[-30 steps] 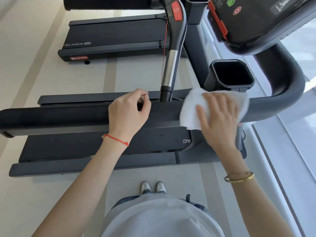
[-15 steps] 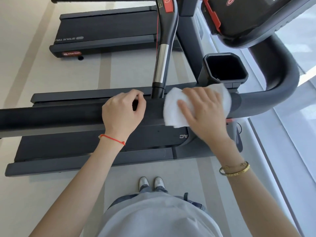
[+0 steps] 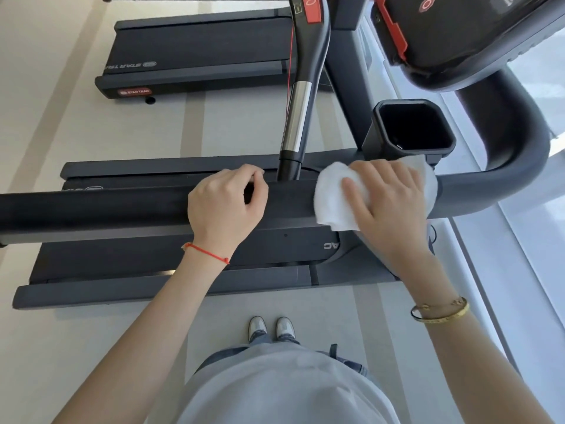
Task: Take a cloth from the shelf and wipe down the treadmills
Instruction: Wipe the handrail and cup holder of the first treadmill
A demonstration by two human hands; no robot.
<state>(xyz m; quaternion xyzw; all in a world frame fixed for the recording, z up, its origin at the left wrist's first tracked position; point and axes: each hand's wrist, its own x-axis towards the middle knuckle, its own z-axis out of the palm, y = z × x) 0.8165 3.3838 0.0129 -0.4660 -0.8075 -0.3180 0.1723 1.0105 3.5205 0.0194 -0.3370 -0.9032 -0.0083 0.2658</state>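
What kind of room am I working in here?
Most likely a gym or fitness room: a treadmill handrail under a white cloth, a second Star Trac treadmill behind it, and a control console at top right.

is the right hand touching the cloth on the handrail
Touching. The head view shows the right hand lying flat on the white cloth, fingers spread, pressing it against the dark handrail.

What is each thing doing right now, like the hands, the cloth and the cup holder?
right hand: fingers spread flat, pressing the cloth.
white cloth: crumpled, draped over the handrail.
left hand: curled, resting on the handrail.
handrail: bare left of the hands.
cup holder: looks empty.
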